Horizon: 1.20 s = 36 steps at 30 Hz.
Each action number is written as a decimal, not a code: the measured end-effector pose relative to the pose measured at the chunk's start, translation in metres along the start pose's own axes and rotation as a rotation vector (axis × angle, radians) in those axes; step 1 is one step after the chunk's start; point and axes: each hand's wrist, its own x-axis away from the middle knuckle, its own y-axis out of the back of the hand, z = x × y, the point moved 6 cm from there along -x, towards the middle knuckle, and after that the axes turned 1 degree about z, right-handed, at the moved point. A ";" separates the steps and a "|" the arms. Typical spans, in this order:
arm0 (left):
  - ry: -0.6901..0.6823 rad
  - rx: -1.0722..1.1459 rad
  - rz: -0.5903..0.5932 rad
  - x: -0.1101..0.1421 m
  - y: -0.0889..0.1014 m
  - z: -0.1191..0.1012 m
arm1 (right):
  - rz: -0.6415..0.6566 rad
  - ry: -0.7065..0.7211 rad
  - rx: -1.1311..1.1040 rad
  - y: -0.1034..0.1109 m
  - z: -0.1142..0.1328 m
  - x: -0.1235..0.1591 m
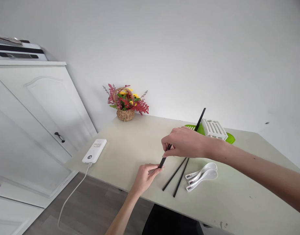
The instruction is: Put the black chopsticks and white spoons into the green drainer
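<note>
My left hand (146, 176) pinches the near end of a pair of black chopsticks (201, 118) between thumb and fingers. Farther up, my right hand (181, 142) is closed around the same chopsticks, whose far ends slant up and away past it. Beneath my right wrist, two more black chopsticks (180, 178) lie spread on the table, their far parts hidden. White spoons (206, 174) rest in an overlapping group to the right of these. Behind my right forearm, a white slotted holder (214, 128) stands at a green rack (230, 138), partly covered by my arm.
A wicker basket of flowers (125, 114) stands at the table's back left corner. Near the left edge lies a white power bank (94, 150), its cable (74, 194) hanging to the floor. A white cabinet (42, 107) is at left; a black seat (172, 222) is below the table (240, 192).
</note>
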 end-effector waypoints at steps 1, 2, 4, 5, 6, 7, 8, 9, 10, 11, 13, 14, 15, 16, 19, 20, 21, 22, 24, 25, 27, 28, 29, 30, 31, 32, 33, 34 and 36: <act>0.000 -0.003 -0.001 0.000 0.000 0.000 | -0.007 0.009 -0.038 0.000 0.002 0.000; 0.003 -0.004 -0.001 0.000 0.000 0.000 | -0.010 0.017 -0.073 -0.001 0.003 -0.001; 0.011 0.004 0.006 0.001 -0.001 0.002 | -0.011 0.023 -0.118 -0.002 0.005 -0.002; 0.015 0.010 0.008 0.001 -0.001 0.002 | -0.011 0.027 -0.131 -0.003 0.005 -0.003; 0.018 0.016 0.007 0.001 -0.001 0.003 | -0.012 0.030 -0.140 -0.004 0.005 -0.004; 0.018 0.020 0.005 0.001 -0.001 0.003 | -0.014 0.027 -0.149 -0.005 0.004 -0.004; 0.018 0.023 0.003 0.001 -0.001 0.002 | -0.018 0.023 -0.160 -0.006 0.004 -0.005; 0.017 0.023 0.002 0.002 -0.001 0.002 | -0.020 0.019 -0.174 -0.007 0.003 -0.005; 0.015 0.020 0.002 0.002 -0.001 0.001 | -0.021 0.014 -0.190 -0.008 0.002 -0.005; 0.013 0.015 0.005 0.002 -0.001 0.000 | -0.020 0.007 -0.205 -0.010 0.000 -0.005; 0.007 -0.006 0.012 0.002 -0.001 -0.001 | -0.021 -0.002 -0.227 -0.012 -0.001 -0.004; 0.004 -0.019 0.014 0.002 -0.001 -0.002 | -0.023 -0.007 -0.235 -0.013 -0.002 -0.003; 0.001 -0.030 0.015 0.002 -0.001 -0.003 | -0.027 -0.012 -0.241 -0.014 -0.003 -0.003; -0.002 -0.039 0.016 0.001 -0.001 -0.003 | -0.032 -0.015 -0.247 -0.014 -0.003 -0.002; 0.000 -0.056 0.015 0.001 0.000 -0.004 | -0.042 -0.021 -0.269 -0.016 -0.005 -0.001; 0.002 -0.059 0.013 0.001 0.000 -0.003 | -0.047 -0.021 -0.280 -0.016 -0.005 0.000; 0.004 -0.061 0.013 0.001 0.000 -0.003 | -0.054 -0.019 -0.295 -0.015 -0.006 0.001; 0.007 -0.057 0.014 0.002 0.000 -0.002 | -0.064 -0.016 -0.317 -0.015 -0.006 0.002; 0.013 -0.036 0.020 0.002 -0.001 0.000 | -0.092 -0.009 -0.374 -0.013 -0.008 0.004; 0.016 -0.023 0.024 0.002 -0.001 0.000 | -0.111 -0.011 -0.409 -0.012 -0.009 0.005; 0.017 -0.006 0.026 0.002 -0.001 0.001 | -0.158 -0.029 -0.476 -0.011 -0.012 0.009; 0.015 -0.006 0.024 0.003 -0.001 0.001 | -0.185 -0.039 -0.503 -0.011 -0.014 0.010; 0.011 -0.010 0.020 0.003 -0.001 0.001 | -0.211 -0.048 -0.525 -0.011 -0.016 0.012; 0.007 -0.015 0.017 0.003 -0.001 0.000 | -0.233 -0.054 -0.540 -0.011 -0.017 0.013; 0.002 -0.022 0.015 0.003 -0.001 0.000 | -0.249 -0.056 -0.552 -0.012 -0.018 0.014; -0.002 -0.030 0.015 0.003 -0.001 -0.001 | -0.258 -0.056 -0.562 -0.012 -0.018 0.015; -0.004 -0.038 0.017 0.002 -0.001 -0.002 | -0.261 -0.056 -0.571 -0.013 -0.018 0.016; -0.004 -0.044 0.019 0.002 -0.001 -0.003 | -0.262 -0.056 -0.579 -0.014 -0.018 0.017; -0.004 -0.054 0.019 0.002 -0.001 -0.004 | -0.260 -0.056 -0.590 -0.015 -0.018 0.019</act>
